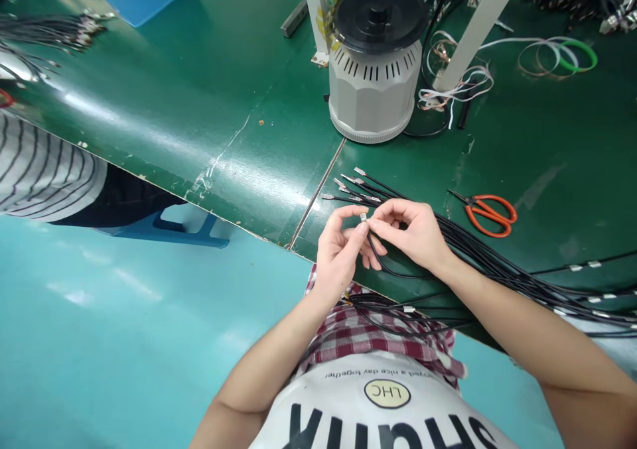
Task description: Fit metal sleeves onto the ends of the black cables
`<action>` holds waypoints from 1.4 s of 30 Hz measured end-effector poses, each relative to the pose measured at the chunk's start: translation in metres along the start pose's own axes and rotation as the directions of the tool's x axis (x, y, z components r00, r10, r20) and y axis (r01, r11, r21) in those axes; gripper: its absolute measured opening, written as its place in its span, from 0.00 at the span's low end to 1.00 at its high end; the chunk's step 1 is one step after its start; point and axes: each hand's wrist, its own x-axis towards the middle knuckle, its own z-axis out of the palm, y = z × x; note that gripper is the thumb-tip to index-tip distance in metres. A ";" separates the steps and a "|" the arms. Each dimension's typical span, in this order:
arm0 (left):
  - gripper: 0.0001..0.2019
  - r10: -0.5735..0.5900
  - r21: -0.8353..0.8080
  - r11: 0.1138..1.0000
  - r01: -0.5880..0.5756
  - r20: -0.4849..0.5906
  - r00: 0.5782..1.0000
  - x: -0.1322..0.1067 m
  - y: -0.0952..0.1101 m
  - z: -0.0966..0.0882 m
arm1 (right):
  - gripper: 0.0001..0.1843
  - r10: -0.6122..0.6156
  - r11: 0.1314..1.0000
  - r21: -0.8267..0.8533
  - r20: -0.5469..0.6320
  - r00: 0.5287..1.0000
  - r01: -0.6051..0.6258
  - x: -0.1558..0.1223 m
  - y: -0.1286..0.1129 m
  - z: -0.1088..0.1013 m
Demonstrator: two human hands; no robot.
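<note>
My left hand (341, 250) and my right hand (415, 233) meet over the near edge of the green table (199, 124). Both pinch the small metal connector (363, 217) at the tip of a thin black cable (385, 266), which curves down below my fingers. Just beyond my hands lies a fan of several black cables with metal ends (355, 187). The bundle of black cables (522, 276) runs off to the right under my right forearm.
Orange-handled scissors (490, 213) lie right of my hands. A grey drum-shaped machine with a black lid (375, 64) stands behind them, with loose wires and rings (557, 54) to its right. Another person in a striped top (44, 170) sits at the left by a blue stool (172, 227).
</note>
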 end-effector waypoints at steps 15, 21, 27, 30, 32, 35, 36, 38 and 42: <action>0.14 0.010 -0.011 1.000 -0.010 -0.007 1.000 -0.003 -0.007 -0.004 | 0.16 0.021 0.999 0.038 0.042 0.999 -0.022 0.000 0.000 -0.004; 0.16 0.031 0.000 1.000 -0.031 0.016 0.999 -0.003 -0.008 -0.005 | 0.16 0.036 0.996 0.078 0.047 0.998 -0.039 0.000 0.002 -0.008; 0.21 0.044 0.034 0.998 -0.045 0.042 0.998 -0.004 -0.010 -0.008 | 0.14 0.027 0.997 0.078 0.041 0.999 -0.030 0.000 0.001 -0.008; 0.21 0.041 0.033 0.999 -0.042 0.039 0.998 -0.004 -0.011 -0.007 | 0.14 0.008 0.998 0.056 0.040 0.999 -0.010 0.000 0.001 -0.007; 0.21 0.034 0.033 0.999 -0.035 0.029 0.999 -0.004 -0.010 -0.007 | 0.14 -0.008 0.999 0.054 0.052 0.999 0.005 0.000 0.001 -0.007; 0.21 0.028 0.034 0.999 -0.029 0.024 0.999 -0.004 -0.009 -0.007 | 0.13 -0.030 0.998 0.059 0.042 0.999 0.028 -0.001 0.002 -0.008; 0.21 0.030 0.036 0.999 -0.030 0.027 0.999 -0.004 -0.009 -0.007 | 0.13 -0.032 0.998 0.059 0.032 0.999 0.030 -0.001 0.003 -0.008; 0.21 0.030 0.042 0.999 -0.032 0.033 0.999 -0.004 -0.008 -0.007 | 0.14 -0.024 0.998 0.055 0.023 0.999 0.022 -0.001 0.003 -0.008; 0.21 0.031 0.049 0.998 -0.033 0.036 0.999 -0.004 -0.009 -0.007 | 0.15 -0.008 0.999 0.048 0.040 0.999 0.006 -0.001 0.001 -0.006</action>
